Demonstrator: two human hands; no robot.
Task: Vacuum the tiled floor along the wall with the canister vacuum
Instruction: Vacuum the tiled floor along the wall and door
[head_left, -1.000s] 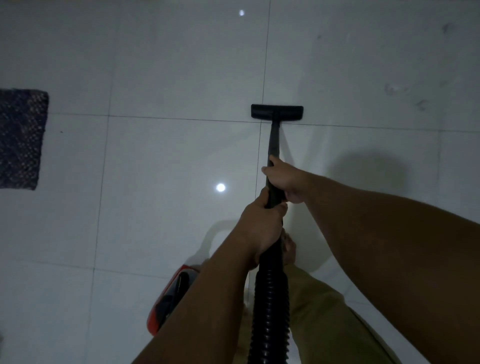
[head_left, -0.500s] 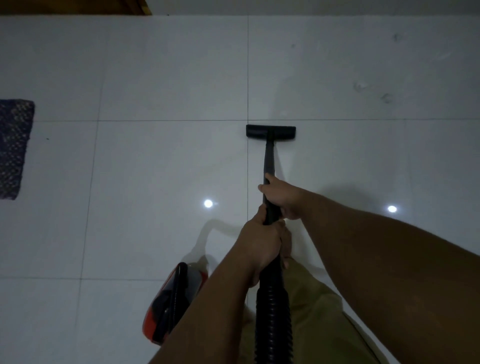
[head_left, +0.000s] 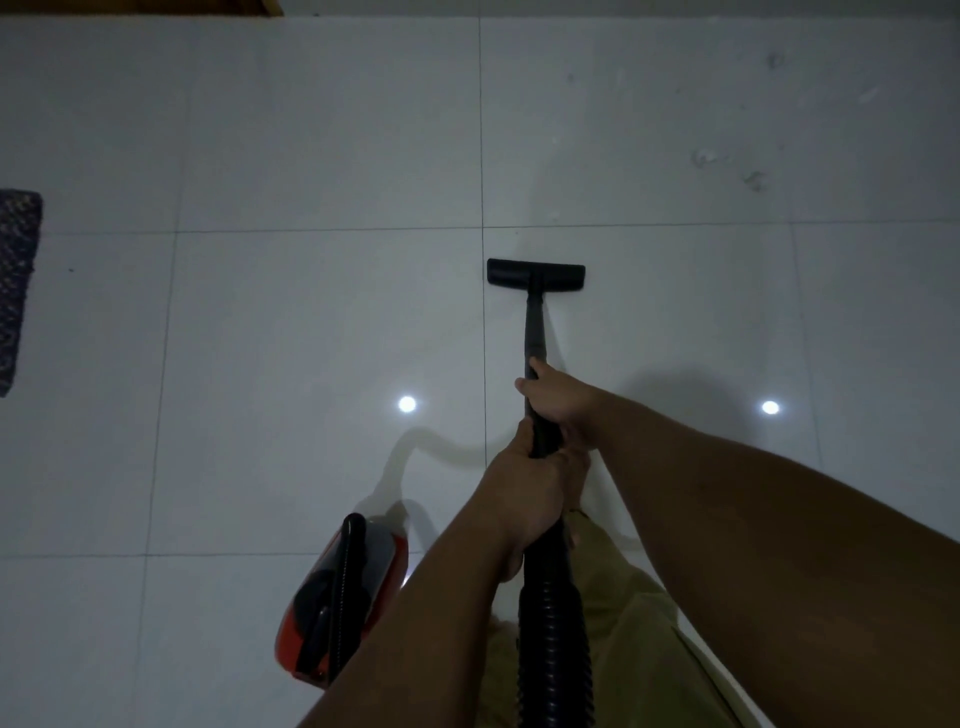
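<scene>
A black vacuum wand (head_left: 536, 332) runs forward from my hands to a flat black floor nozzle (head_left: 536, 274) resting on the white tiled floor (head_left: 322, 322), just right of a grout line. My right hand (head_left: 558, 397) grips the wand higher up. My left hand (head_left: 524, 493) grips it lower, where the ribbed black hose (head_left: 553, 639) begins. The red and black canister (head_left: 340, 597) sits on the floor to my lower left, partly hidden by my left forearm.
A dark woven mat (head_left: 15, 286) lies at the left edge. A strip of brown wood (head_left: 140, 8) shows at the top left, at the floor's far edge. Smudges (head_left: 727, 166) mark the tile at the upper right. My khaki trouser leg (head_left: 639, 649) is below.
The view has tilted up and the far edge of the floor has come into sight. The nozzle has been drawn back toward me across the grout line. More of the canister shows.
</scene>
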